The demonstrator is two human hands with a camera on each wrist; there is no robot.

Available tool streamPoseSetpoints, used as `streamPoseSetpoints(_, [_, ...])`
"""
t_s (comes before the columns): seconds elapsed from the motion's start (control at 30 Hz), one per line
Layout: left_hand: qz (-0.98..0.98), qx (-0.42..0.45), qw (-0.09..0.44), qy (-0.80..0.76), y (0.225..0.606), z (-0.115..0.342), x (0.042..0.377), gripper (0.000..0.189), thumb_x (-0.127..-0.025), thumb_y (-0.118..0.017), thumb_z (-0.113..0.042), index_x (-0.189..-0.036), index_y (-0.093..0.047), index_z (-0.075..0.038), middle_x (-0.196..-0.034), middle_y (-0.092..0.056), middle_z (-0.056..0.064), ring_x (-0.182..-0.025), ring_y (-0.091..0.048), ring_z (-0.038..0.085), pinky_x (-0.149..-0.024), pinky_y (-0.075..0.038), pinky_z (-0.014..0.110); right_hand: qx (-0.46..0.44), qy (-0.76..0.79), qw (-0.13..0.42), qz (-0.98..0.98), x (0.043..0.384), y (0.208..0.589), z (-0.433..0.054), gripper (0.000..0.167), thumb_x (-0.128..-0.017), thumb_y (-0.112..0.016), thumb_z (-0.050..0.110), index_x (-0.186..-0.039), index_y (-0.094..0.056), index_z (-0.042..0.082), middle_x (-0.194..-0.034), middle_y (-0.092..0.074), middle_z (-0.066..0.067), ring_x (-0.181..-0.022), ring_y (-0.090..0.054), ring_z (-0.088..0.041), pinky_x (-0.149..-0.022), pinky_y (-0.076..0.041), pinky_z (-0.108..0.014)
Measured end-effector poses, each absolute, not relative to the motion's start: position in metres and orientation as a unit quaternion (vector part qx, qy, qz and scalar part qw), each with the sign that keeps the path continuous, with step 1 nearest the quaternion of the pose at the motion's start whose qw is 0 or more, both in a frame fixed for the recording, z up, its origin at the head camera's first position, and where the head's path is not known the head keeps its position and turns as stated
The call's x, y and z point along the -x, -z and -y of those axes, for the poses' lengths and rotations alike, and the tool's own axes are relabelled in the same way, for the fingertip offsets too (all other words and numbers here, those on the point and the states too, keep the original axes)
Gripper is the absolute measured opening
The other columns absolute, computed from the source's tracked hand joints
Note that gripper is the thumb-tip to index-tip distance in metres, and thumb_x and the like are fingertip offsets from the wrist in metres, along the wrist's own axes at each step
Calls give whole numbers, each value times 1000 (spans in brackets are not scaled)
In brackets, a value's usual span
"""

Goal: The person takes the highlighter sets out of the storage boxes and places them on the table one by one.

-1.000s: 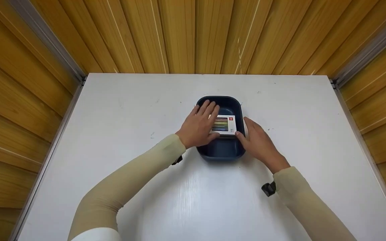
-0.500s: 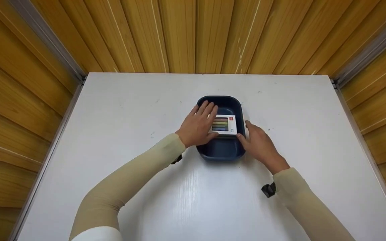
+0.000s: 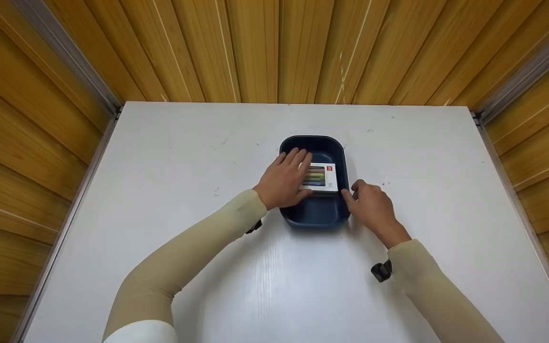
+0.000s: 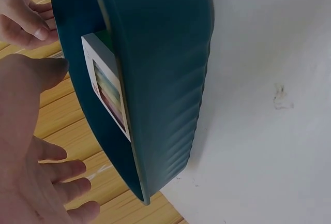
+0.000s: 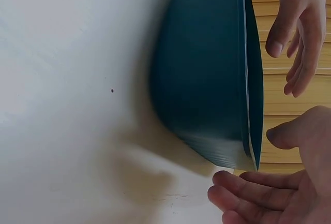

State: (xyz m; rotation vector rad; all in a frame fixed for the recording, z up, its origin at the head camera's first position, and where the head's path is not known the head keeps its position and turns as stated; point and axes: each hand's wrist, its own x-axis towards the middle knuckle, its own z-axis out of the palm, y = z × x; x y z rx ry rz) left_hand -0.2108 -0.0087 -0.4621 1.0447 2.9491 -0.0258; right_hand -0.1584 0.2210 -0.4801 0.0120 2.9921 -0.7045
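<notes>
A dark blue-green plastic basin stands on the white table. In it lies a white box with a window showing coloured sticks, seen also in the left wrist view as a box just inside the rim. My left hand spreads over the basin's left side, covering part of the box in the head view; the left wrist view shows its fingers apart, above the rim, holding nothing. At the basin's right side is my right hand. Its thumb is close to the rim and its fingers bend loosely outside the wall, gripping nothing.
The white table extends around the basin and carries small dark marks. Wood-panelled walls rise behind it and at both sides, with metal strips at the corners. Both forearms wear beige sleeves.
My right hand has drawn slightly away from the box and rim, its fingers bending more. My left hand has shifted only a little. The basin and box have stayed in place.
</notes>
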Motion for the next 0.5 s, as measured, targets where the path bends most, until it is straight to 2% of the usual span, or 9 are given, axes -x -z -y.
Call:
streamPoseSetpoints(0.1, [-942, -335, 6, 8, 463, 8, 212, 85, -92, -52, -57, -153, -20, -6, -158, -28, 13, -147, -26, 28, -119, -25, 46, -6, 217, 30, -976, 159, 481, -222, 38, -95, -55, 37, -97, -64, 0, -82, -67, -13, -69, -60, -26, -59, -46, -39])
streamPoseSetpoints(0.27, [-941, -338, 4, 1, 464, 8, 213, 85, -92, -53, -56, -153, -22, -5, -157, -30, 14, -146, -28, 29, -119, -26, 46, -19, 220, 41, -974, 159, 482, -222, 32, -94, -56, 38, -82, -60, 8, -74, -60, -7, -65, -54, -22, -54, -36, -31])
streamPoseSetpoints(0.5, [-940, -341, 8, -3, 467, 6, 214, 83, -92, -53, -54, -152, -23, -5, -155, -32, 14, -145, -30, 29, -118, -27, 45, -32, 222, 71, -972, 161, 485, -221, 38, -94, -54, 41, -74, -55, 9, -65, -56, -5, -61, -53, -20, -51, -34, -29])
